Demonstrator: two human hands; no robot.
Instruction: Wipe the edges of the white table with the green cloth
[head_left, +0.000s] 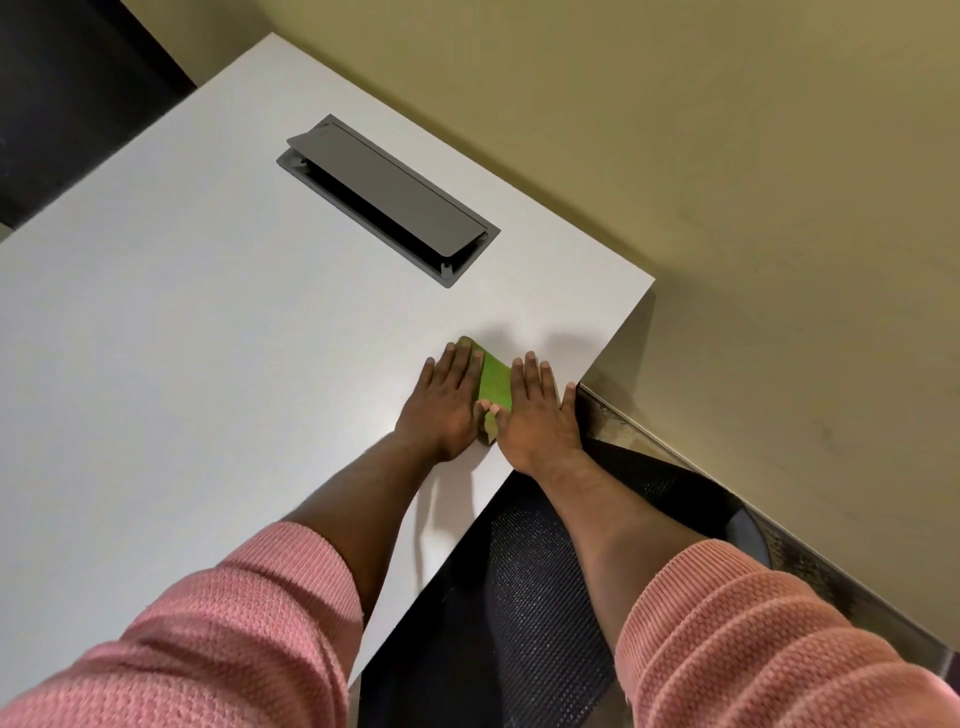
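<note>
Both hands, left hand (445, 402) and right hand (535, 415), are pressing flat, fingers released, on the folded green cloth (494, 385) near the white table (208, 338) edge, risking sliding it off.

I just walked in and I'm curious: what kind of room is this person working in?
Probably an office or meeting room. The white table has a built-in grey cable hatch with its lid propped open, and a black mesh chair is tucked beside it, against a plain wall.
</note>
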